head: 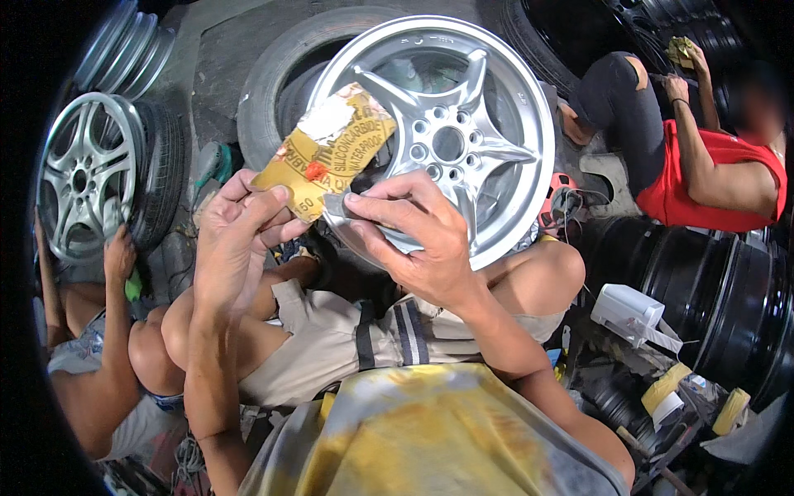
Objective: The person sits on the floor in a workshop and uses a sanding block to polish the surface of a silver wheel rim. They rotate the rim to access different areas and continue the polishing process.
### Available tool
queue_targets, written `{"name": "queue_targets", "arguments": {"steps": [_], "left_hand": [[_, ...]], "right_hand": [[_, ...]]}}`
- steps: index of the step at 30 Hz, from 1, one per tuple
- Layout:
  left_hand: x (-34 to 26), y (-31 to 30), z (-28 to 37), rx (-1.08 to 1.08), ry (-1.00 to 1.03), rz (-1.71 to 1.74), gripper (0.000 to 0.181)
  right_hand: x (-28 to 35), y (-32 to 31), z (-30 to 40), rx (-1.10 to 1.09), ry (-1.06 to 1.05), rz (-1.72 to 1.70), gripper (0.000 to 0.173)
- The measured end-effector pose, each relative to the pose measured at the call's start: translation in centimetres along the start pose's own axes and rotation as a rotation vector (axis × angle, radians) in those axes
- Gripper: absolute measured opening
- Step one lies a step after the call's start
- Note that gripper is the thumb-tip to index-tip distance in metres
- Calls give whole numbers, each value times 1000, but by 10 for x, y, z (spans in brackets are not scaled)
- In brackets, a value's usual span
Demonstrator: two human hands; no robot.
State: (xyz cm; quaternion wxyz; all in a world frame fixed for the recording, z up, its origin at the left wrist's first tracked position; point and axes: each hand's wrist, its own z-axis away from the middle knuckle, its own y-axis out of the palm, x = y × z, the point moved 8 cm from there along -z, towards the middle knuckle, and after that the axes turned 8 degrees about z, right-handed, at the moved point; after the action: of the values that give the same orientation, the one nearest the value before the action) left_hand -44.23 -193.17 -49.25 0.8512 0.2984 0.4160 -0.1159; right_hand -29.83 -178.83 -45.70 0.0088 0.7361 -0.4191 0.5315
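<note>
My left hand (239,229) grips the lower left edge of a yellow-backed sheet of waterproof sandpaper (369,139), thumb on top. The printed backing faces up and bears writing, a white worn patch and an orange mark. At the sheet's lower right corner, my right hand (415,239) pinches a small dark grey piece of sandpaper (338,204) between thumb and fingers. Whether that piece is joined to the sheet cannot be told. Beyond both hands a silver alloy wheel rim (539,149) leans, its spoked face towards me; the sheet and my right hand cover part of it.
Behind the rim lies a tire (260,99). At left, another person's hands hold a silver wheel (80,180); a green sander (213,162) is near it. A person in red (701,180) sits at right. Black rims (688,279) and a white device (628,310) are closer in.
</note>
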Motion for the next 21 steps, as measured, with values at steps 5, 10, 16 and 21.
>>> {"name": "queue_targets", "arguments": {"steps": [5, 10, 16, 21], "left_hand": [[-2, -4, -5, -50, 6, -15, 31], [-38, -3, -19, -37, 73, -60, 26], [-81, 14, -35, 6, 161, -201, 28], [-73, 19, -57, 34, 127, -271, 23]], "right_hand": [[-5, 0, 10, 20, 11, -18, 33], [-20, -10, 28, 79, 82, 3, 26], [-52, -46, 52, 45, 230, 36, 15], [-79, -69, 64, 8, 403, -12, 14]]}}
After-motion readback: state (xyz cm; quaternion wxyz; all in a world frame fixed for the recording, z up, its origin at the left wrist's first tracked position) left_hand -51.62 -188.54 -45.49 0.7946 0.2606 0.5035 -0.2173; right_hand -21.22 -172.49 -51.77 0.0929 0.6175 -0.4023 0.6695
